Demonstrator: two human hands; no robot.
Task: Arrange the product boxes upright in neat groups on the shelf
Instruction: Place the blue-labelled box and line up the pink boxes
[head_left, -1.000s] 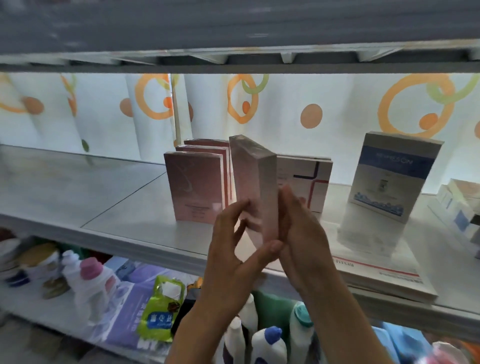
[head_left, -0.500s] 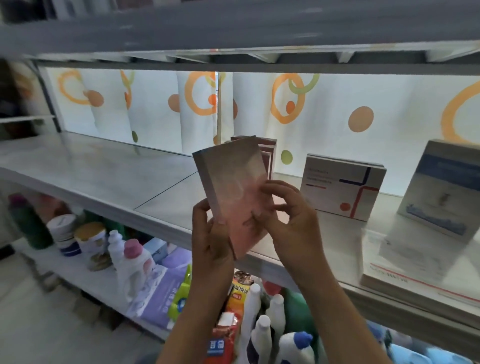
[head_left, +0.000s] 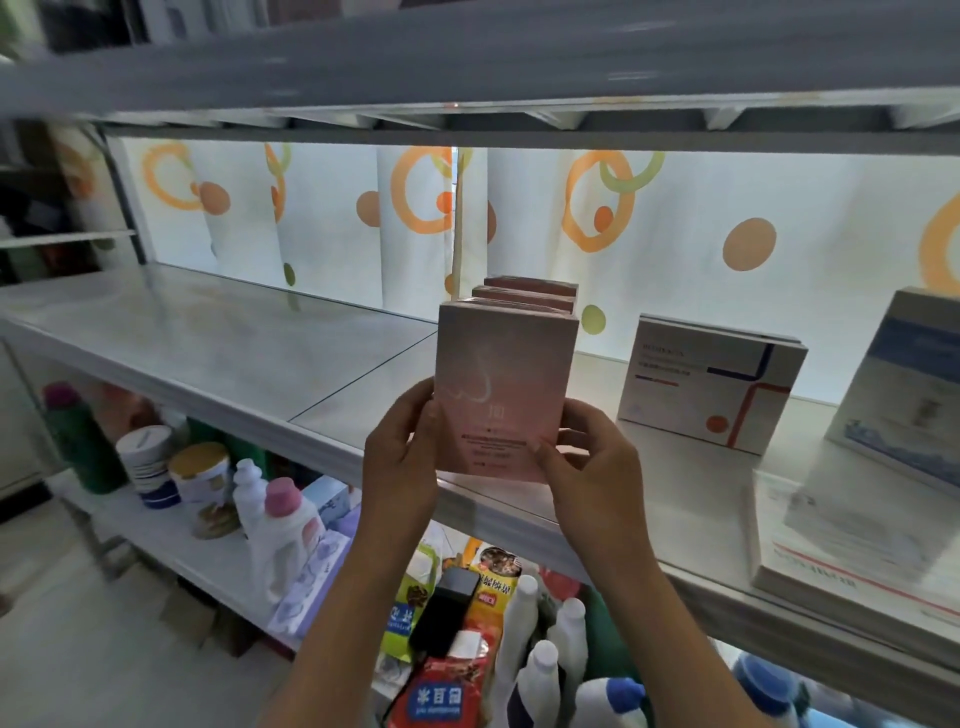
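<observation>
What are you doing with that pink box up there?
A person is tidying a shelf. The left hand and right hand hold a flat pink cardboard box upright by its lower sides, face toward the camera, in front of a row of matching pink boxes standing on the pale grey shelf. To the right stands a white box with red and blue lines.

Pink box (head_left: 506, 384) – glossy film-wrapped card; shelf (head_left: 218, 343) – smooth, faintly reflective; curtain (head_left: 332, 218) – matt printed cloth.
</observation>
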